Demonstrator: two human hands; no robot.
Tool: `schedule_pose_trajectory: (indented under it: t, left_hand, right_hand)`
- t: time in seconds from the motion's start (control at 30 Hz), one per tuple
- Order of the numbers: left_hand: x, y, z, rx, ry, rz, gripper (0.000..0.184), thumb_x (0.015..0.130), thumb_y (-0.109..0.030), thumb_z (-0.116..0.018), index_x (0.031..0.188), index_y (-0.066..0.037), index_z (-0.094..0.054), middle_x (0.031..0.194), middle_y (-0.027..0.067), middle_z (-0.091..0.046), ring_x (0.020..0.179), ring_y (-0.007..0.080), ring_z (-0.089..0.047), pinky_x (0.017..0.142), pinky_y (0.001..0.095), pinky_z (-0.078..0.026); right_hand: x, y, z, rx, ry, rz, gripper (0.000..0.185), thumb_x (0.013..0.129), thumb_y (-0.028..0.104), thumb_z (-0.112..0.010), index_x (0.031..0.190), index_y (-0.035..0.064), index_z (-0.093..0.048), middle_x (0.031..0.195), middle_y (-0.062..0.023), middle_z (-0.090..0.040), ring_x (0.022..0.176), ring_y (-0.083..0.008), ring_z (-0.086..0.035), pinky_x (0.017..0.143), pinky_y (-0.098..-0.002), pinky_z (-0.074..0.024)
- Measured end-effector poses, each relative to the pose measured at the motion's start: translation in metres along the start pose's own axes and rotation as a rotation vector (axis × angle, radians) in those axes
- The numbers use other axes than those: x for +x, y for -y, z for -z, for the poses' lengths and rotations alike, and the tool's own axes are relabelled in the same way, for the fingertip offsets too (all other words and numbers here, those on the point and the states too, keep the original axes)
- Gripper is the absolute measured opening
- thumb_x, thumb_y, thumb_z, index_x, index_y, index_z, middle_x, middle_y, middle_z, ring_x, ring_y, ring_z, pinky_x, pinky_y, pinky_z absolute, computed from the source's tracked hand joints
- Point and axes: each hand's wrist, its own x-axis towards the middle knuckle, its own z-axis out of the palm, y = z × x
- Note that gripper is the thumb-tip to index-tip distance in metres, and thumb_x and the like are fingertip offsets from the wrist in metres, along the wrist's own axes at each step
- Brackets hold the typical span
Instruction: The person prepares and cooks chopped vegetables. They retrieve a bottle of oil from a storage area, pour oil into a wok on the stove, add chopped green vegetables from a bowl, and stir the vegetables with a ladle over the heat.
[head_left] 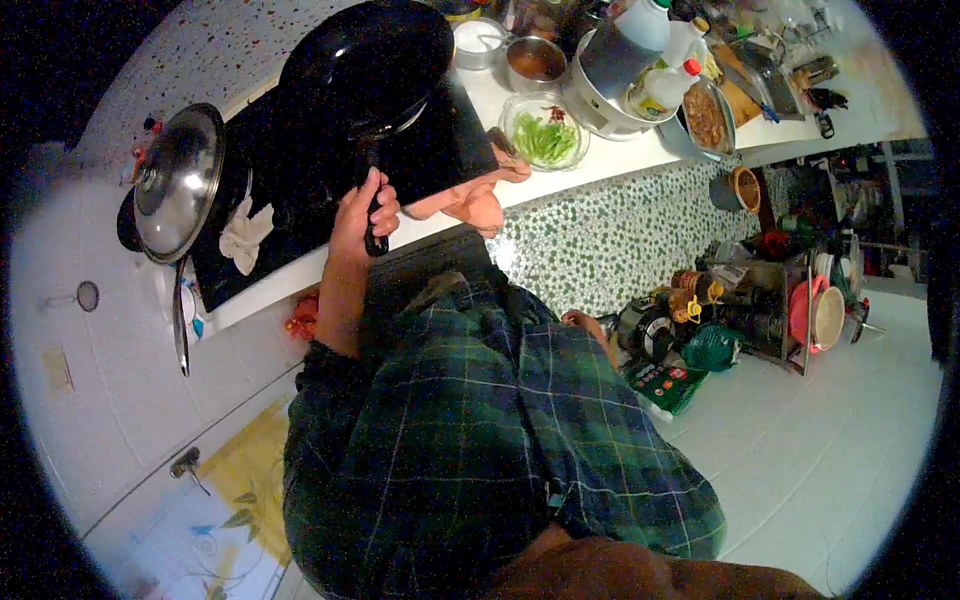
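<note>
My left hand (368, 215) is wrapped round the black handle of a dark wok (370, 60). The wok stands on a black stovetop (290, 180), and its inside is too dark to make out. My right hand (588, 323) hangs low beside my body, mostly hidden by the plaid shirt, so its fingers do not show clearly. An orange cloth (475, 205) lies over the counter edge to the right of my left hand. Left of the stove's middle are a crumpled white cloth (245, 236) and a domed metal lid (182, 185).
Along the counter stand a bowl of chopped greens (545, 138), a small pot of brown liquid (536, 62), a bowl of white powder (479, 42), a red-capped bottle (662, 90) and a dish of meat (706, 118). A rack with a red pot (818, 315) stands on the floor.
</note>
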Motion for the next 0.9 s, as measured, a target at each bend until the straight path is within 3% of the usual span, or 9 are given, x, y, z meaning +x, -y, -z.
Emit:
schedule_pose_trajectory:
  t: [0.13,0.17,0.27,0.3,0.47,0.6,0.67,0.77,0.9]
  left_hand:
    - [0.005,-0.003,0.012,0.084,-0.001,0.002,0.019,0.092,-0.025,-0.046,0.09,-0.007,-0.048,0.065,0.0004,-0.044,0.043,0.0055,-0.035,0.035,0.0197,-0.028]
    - [0.003,-0.002,0.009,0.054,-0.018,-0.001,0.018,0.092,-0.025,-0.046,0.091,-0.007,-0.048,0.066,0.0001,-0.044,0.044,0.0054,-0.035,0.035,0.0196,-0.028]
    - [0.001,-0.002,0.002,0.039,-0.053,0.01,0.018,0.092,-0.025,-0.046,0.092,-0.007,-0.048,0.066,-0.0002,-0.044,0.044,0.0052,-0.035,0.036,0.0192,-0.027]
    - [0.0,-0.001,0.002,0.05,-0.049,0.022,0.018,0.092,-0.025,-0.046,0.092,-0.007,-0.048,0.066,-0.0002,-0.044,0.044,0.0052,-0.035,0.036,0.0192,-0.027]
    - [-0.001,0.001,-0.001,0.098,-0.026,-0.024,0.023,0.092,-0.029,-0.047,0.094,-0.007,-0.049,0.067,-0.0001,-0.045,0.046,0.0052,-0.034,0.037,0.0185,-0.026]
    - [-0.016,0.004,-0.03,0.094,-0.145,-0.052,0.055,0.09,-0.052,-0.034,0.111,-0.004,-0.048,0.074,0.0035,-0.05,0.057,0.0118,-0.044,0.048,0.0242,-0.037]
    - [-0.006,0.028,0.016,-0.212,0.123,0.053,0.062,0.088,-0.056,-0.031,0.116,-0.003,-0.046,0.086,0.0072,-0.053,0.068,0.0157,-0.048,0.057,0.0264,-0.041]
    - [0.021,0.08,0.052,-0.002,0.02,0.186,0.047,0.091,-0.044,-0.036,0.111,-0.004,-0.049,0.091,0.0081,-0.056,0.074,0.0164,-0.052,0.063,0.0266,-0.047]
    - [0.048,0.14,-0.022,0.568,0.077,0.284,0.033,0.09,-0.032,-0.047,0.106,-0.003,-0.052,0.087,0.0054,-0.058,0.069,0.0141,-0.055,0.061,0.0268,-0.049]
  right_hand:
    - [0.014,0.068,-0.018,0.051,0.0,-0.245,0.013,0.078,0.004,-0.053,0.089,0.0079,-0.058,0.071,-0.0036,-0.059,0.063,-0.0103,-0.049,0.057,-0.0271,-0.0408]
    - [0.031,0.073,-0.015,0.097,0.215,-0.152,0.013,0.077,0.004,-0.054,0.088,0.008,-0.058,0.072,-0.0023,-0.058,0.064,-0.0098,-0.049,0.057,-0.0254,-0.0403]
    - [0.024,0.103,-0.022,-0.324,0.005,-0.159,0.015,0.074,0.001,-0.056,0.088,0.0069,-0.056,0.073,-0.0005,-0.057,0.066,-0.0098,-0.051,0.057,-0.0239,-0.0401]
    - [0.034,0.088,-0.014,0.012,0.139,-0.167,0.016,0.074,0.002,-0.056,0.089,0.0068,-0.056,0.074,-0.0013,-0.057,0.066,-0.0101,-0.051,0.058,-0.0248,-0.0409]
    - [0.037,0.067,-0.001,-0.197,0.021,-0.009,0.012,0.084,0.01,-0.052,0.095,0.0056,-0.055,0.078,-0.0076,-0.062,0.066,-0.0159,-0.059,0.06,-0.0288,-0.0473]
    - [0.027,0.07,0.011,0.165,-0.067,-0.204,0.008,0.081,0.003,-0.051,0.086,0.0029,-0.057,0.08,-0.0023,-0.059,0.075,-0.0128,-0.053,0.069,-0.0285,-0.0432]
    - [0.009,0.06,0.018,0.058,-0.134,-0.244,0.01,0.081,0.013,-0.055,0.078,0.0042,-0.06,0.072,-0.0043,-0.06,0.068,-0.0152,-0.055,0.065,-0.0299,-0.0445]
    - [-0.023,0.031,0.012,-0.239,-0.343,-0.161,0.028,0.079,0.032,-0.056,0.068,0.0058,-0.06,0.059,-0.0101,-0.057,0.057,-0.0207,-0.054,0.058,-0.0336,-0.0436]
    - [-0.064,0.038,0.012,-0.107,-0.352,-0.502,0.027,0.08,0.022,-0.055,0.061,0.0032,-0.057,0.059,-0.0082,-0.057,0.056,-0.0181,-0.052,0.054,-0.0326,-0.0394]
